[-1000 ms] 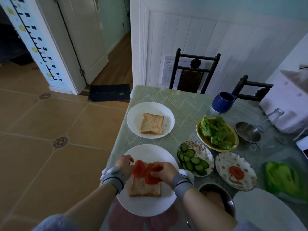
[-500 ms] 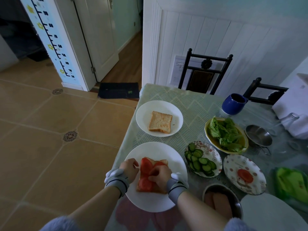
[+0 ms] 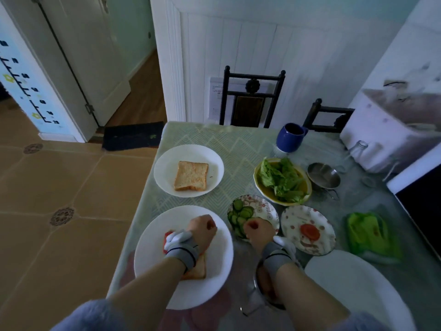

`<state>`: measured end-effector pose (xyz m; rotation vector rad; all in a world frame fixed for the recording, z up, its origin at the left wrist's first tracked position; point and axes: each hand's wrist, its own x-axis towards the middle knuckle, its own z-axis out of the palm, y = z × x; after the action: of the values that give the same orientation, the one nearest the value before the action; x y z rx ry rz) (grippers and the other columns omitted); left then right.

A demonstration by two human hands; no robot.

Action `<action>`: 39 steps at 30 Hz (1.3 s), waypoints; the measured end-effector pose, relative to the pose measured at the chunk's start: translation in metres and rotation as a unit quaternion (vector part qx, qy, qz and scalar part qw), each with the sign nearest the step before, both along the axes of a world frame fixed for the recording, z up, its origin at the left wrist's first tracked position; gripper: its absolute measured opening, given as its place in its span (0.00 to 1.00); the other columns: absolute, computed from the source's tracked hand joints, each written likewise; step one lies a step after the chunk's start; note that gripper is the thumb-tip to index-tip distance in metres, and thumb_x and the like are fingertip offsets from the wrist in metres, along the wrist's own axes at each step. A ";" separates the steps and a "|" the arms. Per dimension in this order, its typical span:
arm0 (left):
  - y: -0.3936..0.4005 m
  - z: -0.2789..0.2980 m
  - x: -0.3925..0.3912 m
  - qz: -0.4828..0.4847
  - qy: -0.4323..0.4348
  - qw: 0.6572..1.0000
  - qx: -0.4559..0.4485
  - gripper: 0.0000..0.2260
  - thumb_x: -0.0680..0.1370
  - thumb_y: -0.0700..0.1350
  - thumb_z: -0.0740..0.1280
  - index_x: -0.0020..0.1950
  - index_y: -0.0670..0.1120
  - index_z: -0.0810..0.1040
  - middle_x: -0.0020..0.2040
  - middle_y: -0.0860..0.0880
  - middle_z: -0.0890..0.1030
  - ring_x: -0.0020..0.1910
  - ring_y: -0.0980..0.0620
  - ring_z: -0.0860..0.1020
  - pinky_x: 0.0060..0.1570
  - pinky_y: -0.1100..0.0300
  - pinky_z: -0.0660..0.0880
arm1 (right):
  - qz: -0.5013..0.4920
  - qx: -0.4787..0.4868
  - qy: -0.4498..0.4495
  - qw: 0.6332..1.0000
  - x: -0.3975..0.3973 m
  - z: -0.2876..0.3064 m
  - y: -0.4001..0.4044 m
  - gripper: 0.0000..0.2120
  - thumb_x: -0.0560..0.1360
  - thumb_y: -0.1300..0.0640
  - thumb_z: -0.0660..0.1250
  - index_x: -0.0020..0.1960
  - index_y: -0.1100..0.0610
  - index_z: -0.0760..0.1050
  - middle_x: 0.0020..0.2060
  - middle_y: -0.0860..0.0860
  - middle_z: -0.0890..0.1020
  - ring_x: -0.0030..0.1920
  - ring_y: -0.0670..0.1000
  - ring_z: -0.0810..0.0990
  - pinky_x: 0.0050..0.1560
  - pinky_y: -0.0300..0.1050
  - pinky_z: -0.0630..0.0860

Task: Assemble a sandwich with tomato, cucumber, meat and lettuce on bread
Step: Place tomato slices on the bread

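Observation:
A bread slice point(image 3: 196, 273) with tomato slices point(image 3: 167, 237) lies on the near white plate point(image 3: 152, 259), mostly hidden under my left hand point(image 3: 201, 229), whose fingers are curled. My right hand point(image 3: 259, 231) hovers over the near edge of the patterned plate point(image 3: 265, 207) of cucumber slices point(image 3: 241, 211), fingers curled downward and hidden. One tomato slice point(image 3: 309, 231) sits on a second patterned plate. Lettuce point(image 3: 282, 179) fills a yellow bowl. Another bread slice point(image 3: 191, 175) rests on the far white plate point(image 3: 164, 168). A metal bowl of meat point(image 3: 262, 286) sits under my right forearm.
A blue mug point(image 3: 290, 137), a small metal pan point(image 3: 323, 175) and a glass bottle point(image 3: 358, 149) stand at the back right. A green bundle point(image 3: 367, 232) and another white plate point(image 3: 346, 278) lie at the right. The table's left edge point(image 3: 143, 199) drops to the tiled floor. A chair point(image 3: 253, 99) stands behind.
My right hand left the tomato-topped bread and moved right to the cucumber plate. My left hand shifted over the bread's far end. The camera moved closer.

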<state>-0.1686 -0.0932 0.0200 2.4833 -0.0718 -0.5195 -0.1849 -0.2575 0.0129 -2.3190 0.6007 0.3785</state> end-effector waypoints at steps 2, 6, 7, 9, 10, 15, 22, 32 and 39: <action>-0.032 0.001 0.001 -0.012 0.014 0.999 -0.040 0.08 0.77 0.43 0.60 0.38 0.47 0.72 0.42 0.46 0.77 0.42 0.49 0.74 0.44 0.56 0.70 | -0.049 -0.023 -0.005 0.999 0.001 0.004 -0.038 0.10 0.78 0.58 0.59 0.43 0.59 0.76 0.50 0.59 0.82 0.46 0.55 0.75 0.44 0.44 0.69; -0.071 0.003 0.002 -0.038 0.028 0.998 -0.049 0.11 0.76 0.44 0.61 0.34 0.47 0.67 0.36 0.49 0.72 0.41 0.48 0.72 0.41 0.58 0.66 | -0.141 -0.072 0.043 0.986 -0.003 0.001 -0.096 0.19 0.80 0.53 0.54 0.69 0.58 0.67 0.70 0.57 0.69 0.69 0.56 0.68 0.68 0.42 0.65; -0.080 0.004 0.002 -0.042 0.028 0.998 -0.048 0.09 0.76 0.44 0.61 0.36 0.46 0.68 0.37 0.48 0.72 0.41 0.49 0.71 0.41 0.58 0.65 | -0.152 -0.066 0.048 0.985 -0.001 -0.004 -0.109 0.20 0.80 0.54 0.55 0.70 0.60 0.65 0.70 0.57 0.68 0.70 0.56 0.67 0.71 0.43 0.62; -0.093 0.006 0.003 -0.045 0.025 0.998 -0.044 0.06 0.77 0.44 0.61 0.41 0.44 0.69 0.38 0.48 0.72 0.42 0.49 0.71 0.41 0.58 0.65 | -0.136 -0.096 0.048 0.985 0.002 -0.010 -0.122 0.18 0.78 0.58 0.58 0.67 0.63 0.69 0.67 0.61 0.72 0.67 0.59 0.70 0.67 0.47 0.66; -0.097 0.006 0.004 -0.043 0.022 0.998 -0.044 0.06 0.77 0.44 0.61 0.42 0.44 0.69 0.39 0.47 0.73 0.42 0.49 0.71 0.41 0.58 0.65 | -0.134 -0.118 0.066 0.982 0.002 -0.008 -0.123 0.19 0.78 0.57 0.59 0.67 0.62 0.69 0.66 0.60 0.72 0.67 0.60 0.70 0.67 0.49 0.67; -0.102 -0.001 0.006 -0.019 0.027 0.999 -0.041 0.05 0.76 0.44 0.62 0.43 0.45 0.69 0.42 0.46 0.74 0.42 0.49 0.72 0.41 0.58 0.65 | -0.131 -0.146 0.100 0.975 0.005 -0.018 -0.131 0.23 0.76 0.50 0.61 0.68 0.59 0.65 0.68 0.59 0.68 0.69 0.60 0.66 0.70 0.54 0.65; -0.092 -0.008 0.004 0.029 0.040 0.998 -0.036 0.07 0.76 0.44 0.62 0.46 0.41 0.77 0.48 0.40 0.81 0.43 0.49 0.73 0.44 0.57 0.69 | -0.123 -0.065 0.038 0.990 0.016 -0.025 -0.137 0.18 0.76 0.68 0.59 0.65 0.71 0.68 0.66 0.67 0.70 0.65 0.64 0.70 0.37 0.18 0.70; -0.023 -0.015 0.001 0.095 0.020 0.994 -0.054 0.05 0.76 0.44 0.62 0.41 0.47 0.73 0.42 0.48 0.77 0.42 0.48 0.74 0.44 0.56 0.70 | -0.138 0.192 -0.101 0.966 0.032 0.018 -0.052 0.10 0.72 0.63 0.69 0.53 0.60 0.76 0.48 0.58 0.79 0.47 0.54 0.76 0.47 0.36 0.78; 0.066 -0.017 -0.019 0.139 0.006 0.989 -0.042 0.07 0.73 0.44 0.66 0.35 0.51 0.72 0.38 0.49 0.78 0.40 0.47 0.76 0.43 0.57 0.73 | -0.007 0.285 0.045 0.958 -0.003 -0.010 0.074 0.08 0.71 0.64 0.71 0.48 0.64 0.76 0.39 0.56 0.80 0.41 0.55 0.80 0.46 0.47 0.83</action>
<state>-0.1880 -0.0270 0.0033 2.3578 0.2486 -0.4030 -0.1882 -0.1831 0.0029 -1.7511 0.4737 0.5700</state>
